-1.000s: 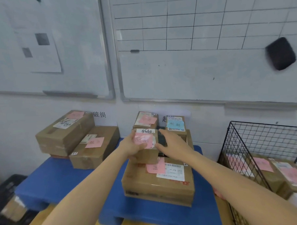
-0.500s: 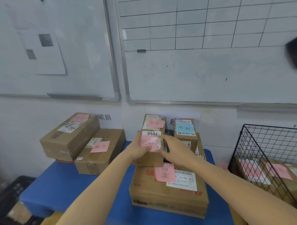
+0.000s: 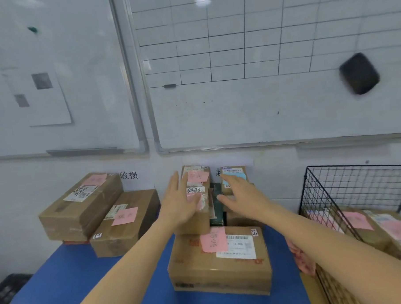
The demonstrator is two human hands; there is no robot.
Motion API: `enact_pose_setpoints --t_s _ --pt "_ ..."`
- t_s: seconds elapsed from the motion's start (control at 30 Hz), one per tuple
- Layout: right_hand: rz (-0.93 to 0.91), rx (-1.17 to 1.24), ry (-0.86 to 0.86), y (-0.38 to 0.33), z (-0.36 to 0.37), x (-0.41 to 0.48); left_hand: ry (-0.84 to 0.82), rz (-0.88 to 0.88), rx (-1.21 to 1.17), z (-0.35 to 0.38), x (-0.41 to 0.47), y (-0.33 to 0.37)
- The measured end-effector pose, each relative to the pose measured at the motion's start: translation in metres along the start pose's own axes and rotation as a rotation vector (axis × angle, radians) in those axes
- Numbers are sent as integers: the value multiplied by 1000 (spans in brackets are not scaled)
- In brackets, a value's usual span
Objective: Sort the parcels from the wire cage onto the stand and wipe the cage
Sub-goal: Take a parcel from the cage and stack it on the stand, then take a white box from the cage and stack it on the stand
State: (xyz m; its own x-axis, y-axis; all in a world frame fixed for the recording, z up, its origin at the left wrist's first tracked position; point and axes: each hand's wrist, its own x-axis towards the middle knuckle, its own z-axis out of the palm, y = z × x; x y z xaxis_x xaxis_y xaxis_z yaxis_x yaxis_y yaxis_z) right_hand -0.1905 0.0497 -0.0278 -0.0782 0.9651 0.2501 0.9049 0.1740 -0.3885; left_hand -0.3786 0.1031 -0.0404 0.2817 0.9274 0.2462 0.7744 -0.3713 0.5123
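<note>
Both my left hand [image 3: 182, 204] and right hand [image 3: 241, 196] are open by the small parcel [image 3: 199, 222] in the middle of the frame, so one bump could tip it off the big box [image 3: 221, 274].

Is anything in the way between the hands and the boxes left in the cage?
Yes. The side wall of the wire cage stands between the right hand and the parcels inside it. The cage's top looks open, so reaching over the wall should probably work.
</note>
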Motion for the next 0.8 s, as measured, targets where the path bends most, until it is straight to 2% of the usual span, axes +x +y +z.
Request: enact_pose_setpoints --t_s 0.13,0.43,0.6,0.8 --pt "42 -54 56 26 -34 -25 -36 155 117 19 2 46" --pt "218 -161 167 134 -116 -112 -203 359 39 81 10 181" --pt "326 -195 189 219 -157 -169 -244 399 -11 138 4 266" --pt "448 -191 107 332 -181 -228 -384 405 -23 220 -13 359"
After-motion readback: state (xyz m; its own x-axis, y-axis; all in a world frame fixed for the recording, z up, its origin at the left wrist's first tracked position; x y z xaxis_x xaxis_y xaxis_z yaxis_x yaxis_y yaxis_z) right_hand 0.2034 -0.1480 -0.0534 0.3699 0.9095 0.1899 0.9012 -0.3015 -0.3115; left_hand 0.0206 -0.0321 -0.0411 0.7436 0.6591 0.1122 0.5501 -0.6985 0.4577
